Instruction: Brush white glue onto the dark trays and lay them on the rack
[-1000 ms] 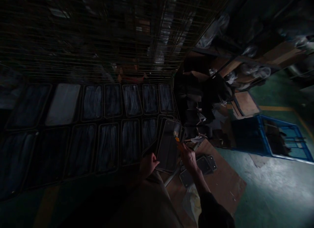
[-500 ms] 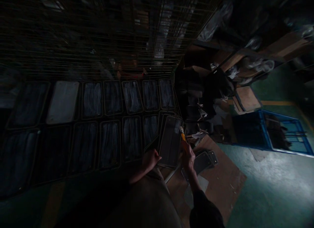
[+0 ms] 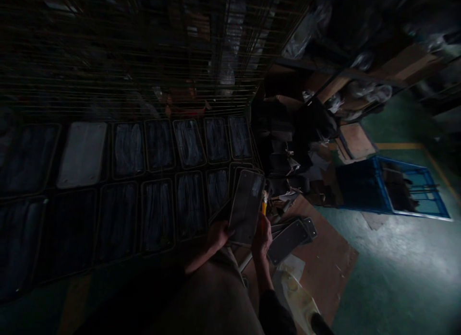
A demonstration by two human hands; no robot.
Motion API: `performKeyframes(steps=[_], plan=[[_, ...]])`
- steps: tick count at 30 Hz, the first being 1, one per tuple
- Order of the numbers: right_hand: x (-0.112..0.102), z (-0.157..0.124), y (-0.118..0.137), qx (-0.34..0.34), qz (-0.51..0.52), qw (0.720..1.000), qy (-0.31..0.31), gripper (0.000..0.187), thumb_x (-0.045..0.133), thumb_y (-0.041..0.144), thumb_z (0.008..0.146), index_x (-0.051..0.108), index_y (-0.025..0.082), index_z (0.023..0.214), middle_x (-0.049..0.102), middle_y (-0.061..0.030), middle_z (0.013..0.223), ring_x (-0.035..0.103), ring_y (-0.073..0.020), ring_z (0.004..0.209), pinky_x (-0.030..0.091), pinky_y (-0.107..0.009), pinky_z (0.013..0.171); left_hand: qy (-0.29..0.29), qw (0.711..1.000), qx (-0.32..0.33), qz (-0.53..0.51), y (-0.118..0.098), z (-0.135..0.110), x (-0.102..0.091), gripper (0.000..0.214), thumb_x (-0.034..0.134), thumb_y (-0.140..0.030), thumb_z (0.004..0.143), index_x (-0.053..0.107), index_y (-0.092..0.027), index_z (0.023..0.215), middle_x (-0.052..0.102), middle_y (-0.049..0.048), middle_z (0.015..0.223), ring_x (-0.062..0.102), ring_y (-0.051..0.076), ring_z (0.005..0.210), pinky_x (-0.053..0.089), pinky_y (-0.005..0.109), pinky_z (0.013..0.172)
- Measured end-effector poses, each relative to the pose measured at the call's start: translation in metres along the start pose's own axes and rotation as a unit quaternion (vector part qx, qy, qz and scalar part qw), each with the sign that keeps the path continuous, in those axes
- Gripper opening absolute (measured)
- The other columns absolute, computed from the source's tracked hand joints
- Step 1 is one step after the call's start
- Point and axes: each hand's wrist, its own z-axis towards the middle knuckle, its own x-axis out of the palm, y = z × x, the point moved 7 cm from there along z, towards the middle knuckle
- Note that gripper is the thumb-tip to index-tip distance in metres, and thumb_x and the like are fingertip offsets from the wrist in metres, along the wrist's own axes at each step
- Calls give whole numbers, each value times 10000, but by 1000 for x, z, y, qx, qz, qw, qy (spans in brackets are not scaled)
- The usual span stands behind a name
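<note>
In front of me a dark rectangular panel (image 3: 246, 205) with rounded corners lies tilted between my two hands. My left hand (image 3: 219, 235) grips its lower left corner, the thumb on top. At the lower right edge, my right hand (image 3: 262, 236) is closed around the yellow handle of a brush (image 3: 264, 205), bristles pointing away from me. That hand also lies against the panel's edge. A pale streak shows near the panel's upper right. Beneath the held panel, the edges of other panels can be seen.
Two rows of panels with whitish streaks (image 3: 157, 215) fill the left, one pale panel (image 3: 82, 155) among them. A wire mesh (image 3: 144, 80) stands behind. On the right are loose panels (image 3: 288, 241) on a brown board (image 3: 324, 263), a yellowish container (image 3: 297, 296) and a blue crate (image 3: 360, 188).
My right hand has moved down and left to the panel's edge, bringing the brush off its surface. My left hand has closed on the lower corner. The yellowish container has come into view.
</note>
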Motion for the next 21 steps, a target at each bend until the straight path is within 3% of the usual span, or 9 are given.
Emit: performKeyframes(steps=[5,8,11,15,21], plan=[[-22,53,30,-103,-14,993,63,332,384,254,958,584,181,1213,659,-114,1134,628,-191,1032,507,-328,882,61,995,-54,-65,8,3,6,170,567,-294,868,471,-182,784,488,-86,485,542,96,357,326,155,363],[-16,87,42,-149,-55,979,130,347,356,219,957,585,164,1213,659,-125,1124,624,-209,1031,509,-346,870,53,994,-45,-86,8,2,3,166,535,-268,881,436,-188,774,466,-93,463,547,92,345,327,141,355],[-7,102,45,-162,-82,966,184,354,349,215,955,592,178,1209,664,-127,1105,628,-225,1012,512,-346,838,54,991,-42,-117,10,1,3,160,511,-252,888,429,-187,767,481,-83,473,562,98,354,356,144,360],[-9,76,46,-170,-99,953,228,336,344,208,956,591,173,1181,685,-107,988,649,-199,858,507,-294,738,54,983,-59,-166,14,1,3,202,545,-293,878,434,-178,755,516,-67,509,591,97,387,391,141,385],[-33,-10,48,-153,-140,942,264,337,315,168,951,566,180,1176,649,-53,791,609,-153,681,443,-226,597,58,974,-83,-204,16,-1,4,220,577,-320,863,457,-173,752,522,-62,519,601,107,408,425,163,409]])
